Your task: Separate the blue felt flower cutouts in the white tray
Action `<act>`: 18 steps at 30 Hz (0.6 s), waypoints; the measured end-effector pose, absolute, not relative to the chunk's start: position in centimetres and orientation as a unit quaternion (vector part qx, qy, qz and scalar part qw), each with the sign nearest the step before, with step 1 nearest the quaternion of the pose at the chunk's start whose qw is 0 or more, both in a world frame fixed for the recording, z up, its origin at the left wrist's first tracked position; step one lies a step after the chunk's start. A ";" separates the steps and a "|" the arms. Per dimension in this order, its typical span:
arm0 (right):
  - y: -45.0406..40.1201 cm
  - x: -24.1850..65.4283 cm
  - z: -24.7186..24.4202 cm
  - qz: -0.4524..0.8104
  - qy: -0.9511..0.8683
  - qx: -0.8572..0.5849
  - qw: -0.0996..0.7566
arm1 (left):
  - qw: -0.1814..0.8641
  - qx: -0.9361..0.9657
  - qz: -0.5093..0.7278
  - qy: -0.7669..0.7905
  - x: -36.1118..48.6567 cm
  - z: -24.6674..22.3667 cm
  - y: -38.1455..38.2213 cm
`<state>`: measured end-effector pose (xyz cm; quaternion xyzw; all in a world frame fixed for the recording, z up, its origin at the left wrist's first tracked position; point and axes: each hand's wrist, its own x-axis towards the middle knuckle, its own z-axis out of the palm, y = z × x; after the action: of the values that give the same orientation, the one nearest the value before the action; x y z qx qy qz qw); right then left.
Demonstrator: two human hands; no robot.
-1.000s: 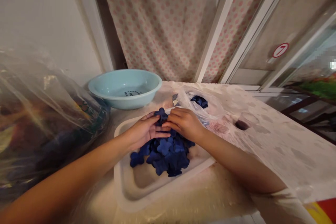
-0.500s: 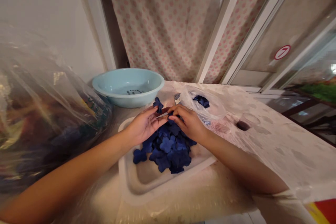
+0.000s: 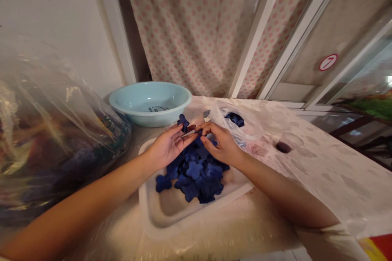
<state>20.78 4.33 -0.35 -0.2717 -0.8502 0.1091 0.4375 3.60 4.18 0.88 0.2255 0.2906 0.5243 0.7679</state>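
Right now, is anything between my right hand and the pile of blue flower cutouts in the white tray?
Nothing visible stands in the way. Your right hand is directly over the pile of dark blue flower-shaped cutouts, its fingers at the pile's upper edge, inside the white tray.

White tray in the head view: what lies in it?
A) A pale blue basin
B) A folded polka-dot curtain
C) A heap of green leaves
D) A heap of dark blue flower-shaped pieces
D. The white plastic tray holds a heap of dark blue flower-shaped pieces, with the left hand and right hand just above it.
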 end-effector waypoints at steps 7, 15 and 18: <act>5.2 20.8 -1.3 0.006 -0.828 -0.353 0.434 | 0.728 0.297 0.493 0.372 3.2 -0.4 4.7; 4.9 21.1 -0.7 -0.127 -0.864 -0.318 0.370 | 0.690 0.382 0.483 0.381 3.1 -0.9 4.7; 5.0 21.3 -0.9 -0.166 -0.887 -0.285 0.324 | 0.678 0.418 0.482 0.365 3.2 -1.0 4.5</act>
<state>21.33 5.02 -0.93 -0.2847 -0.8869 -0.1656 0.3239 3.18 4.45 -0.97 0.4182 0.3646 0.4825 0.6778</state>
